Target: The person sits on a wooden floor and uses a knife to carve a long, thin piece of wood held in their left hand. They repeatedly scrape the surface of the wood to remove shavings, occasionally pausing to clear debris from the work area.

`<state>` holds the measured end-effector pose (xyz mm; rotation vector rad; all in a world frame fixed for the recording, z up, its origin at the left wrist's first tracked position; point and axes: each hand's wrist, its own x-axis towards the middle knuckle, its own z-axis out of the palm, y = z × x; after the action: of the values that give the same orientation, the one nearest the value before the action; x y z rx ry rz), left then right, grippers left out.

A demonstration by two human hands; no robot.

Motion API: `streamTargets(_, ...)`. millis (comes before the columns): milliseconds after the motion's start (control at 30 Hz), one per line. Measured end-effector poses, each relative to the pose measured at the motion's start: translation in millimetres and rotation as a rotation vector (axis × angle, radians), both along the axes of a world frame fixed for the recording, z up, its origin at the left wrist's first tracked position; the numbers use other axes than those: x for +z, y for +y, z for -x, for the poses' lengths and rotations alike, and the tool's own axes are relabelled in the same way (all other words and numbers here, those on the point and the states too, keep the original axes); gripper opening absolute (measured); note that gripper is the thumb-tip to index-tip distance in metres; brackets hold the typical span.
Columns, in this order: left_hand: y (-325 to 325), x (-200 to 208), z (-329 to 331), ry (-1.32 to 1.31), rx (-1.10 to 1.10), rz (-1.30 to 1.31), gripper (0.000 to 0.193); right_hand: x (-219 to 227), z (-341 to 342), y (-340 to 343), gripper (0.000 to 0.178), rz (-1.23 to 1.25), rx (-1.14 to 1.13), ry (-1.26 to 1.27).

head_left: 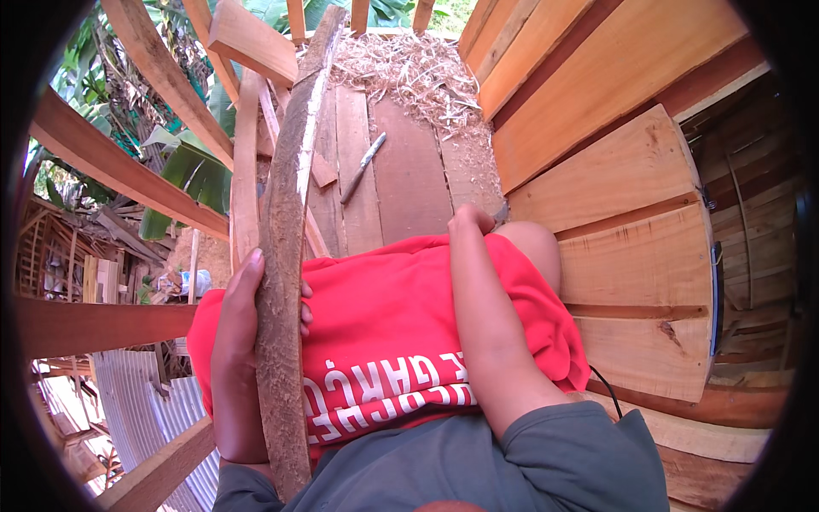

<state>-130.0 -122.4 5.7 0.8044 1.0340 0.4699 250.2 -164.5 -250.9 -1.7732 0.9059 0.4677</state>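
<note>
A long, rough wooden plank (281, 282) with a brown bark-like face runs up past my left side. Its far part shows a pale, bare strip along the right edge. My left hand (247, 303) is wrapped round the plank, thumb on one side and fingertips showing on the other. Over my right knee rests my right hand (472, 220), closed. A grey, blade-like piece (502, 212) sticks out beside that hand; its other end is hidden. Red cloth (384, 307) with white lettering covers my lap.
A slim knife-like tool (364, 166) with a dark handle lies on the board floor (409, 171). Wood shavings (405, 72) heap at the far end. A plank wall (610, 222) stands on the right; open framing beams (128, 166) rise on the left.
</note>
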Motion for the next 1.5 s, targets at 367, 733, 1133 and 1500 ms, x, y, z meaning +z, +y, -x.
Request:
streamTargets(367, -1, 3, -3, 0.011, -0.003, -0.01, 0.046, 12, 14, 9, 0.051, 0.025, -0.23, -0.059)
streamTargets(733, -2, 1, 0, 0.023, 0.03, -0.013, 0.046, 49, 39, 18, 0.053, -0.015, -0.175, -0.032)
streamTargets(1133, -3, 3, -5, 0.022, 0.041, -0.014, 0.048, 11, 32, 20, 0.079, -0.05, -0.05, 0.005)
streamTargets(1500, -1, 3, -10, 0.014, -0.017, -0.014, 0.046, -36, 15, 30, 0.079, -0.141, -0.109, -0.014)
